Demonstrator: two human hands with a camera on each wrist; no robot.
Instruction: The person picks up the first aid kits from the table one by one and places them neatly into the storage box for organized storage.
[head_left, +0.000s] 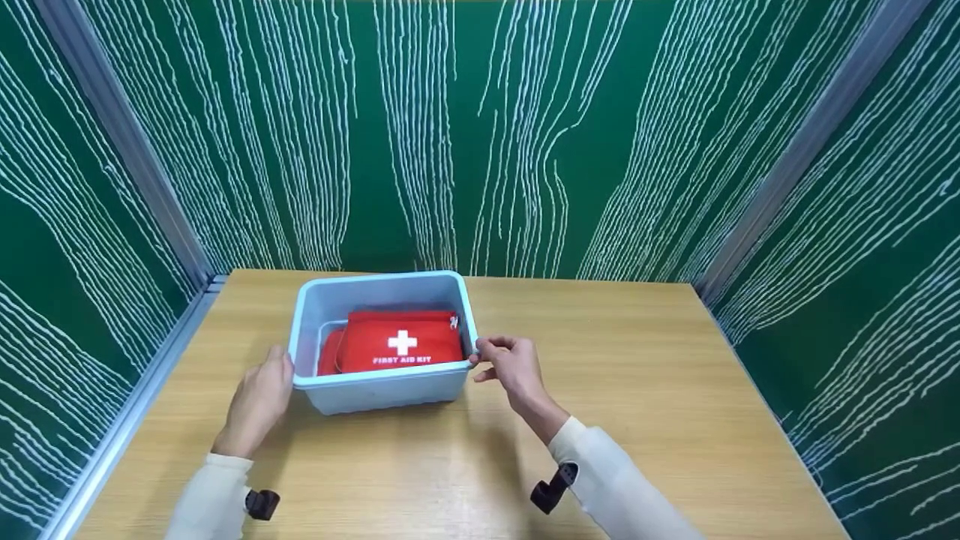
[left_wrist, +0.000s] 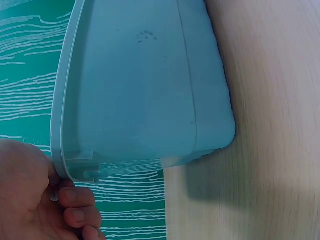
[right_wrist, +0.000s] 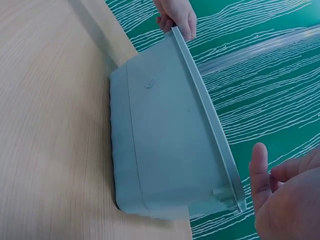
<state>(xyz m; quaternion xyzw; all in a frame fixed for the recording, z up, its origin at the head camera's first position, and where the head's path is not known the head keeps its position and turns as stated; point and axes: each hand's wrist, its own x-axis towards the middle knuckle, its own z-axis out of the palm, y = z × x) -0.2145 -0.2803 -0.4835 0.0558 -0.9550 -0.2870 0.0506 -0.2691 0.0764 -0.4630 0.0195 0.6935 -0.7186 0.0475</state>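
A light blue plastic storage bin [head_left: 390, 394] stands on the table. Inside it lies a red first aid kit pouch [head_left: 401, 352] with a white cross and printed lettering, and part of another red item [head_left: 328, 352] shows beneath its left side. My left hand [head_left: 262, 394] grips the bin's near left corner; in the left wrist view its curled fingers [left_wrist: 80, 215] come under the rim. At the near right corner is my right hand [head_left: 514, 367], fingertips right at the rim. The right wrist view shows its thumb [right_wrist: 259, 167] stretched out, apart from the bin wall.
The wooden table [head_left: 600, 360] is bounded at the back and sides by green panels [head_left: 480, 150] with white wavy lines. Metal posts [head_left: 135, 135] stand at the back corners. A dark strap device [head_left: 555, 487] sits on each sleeve.
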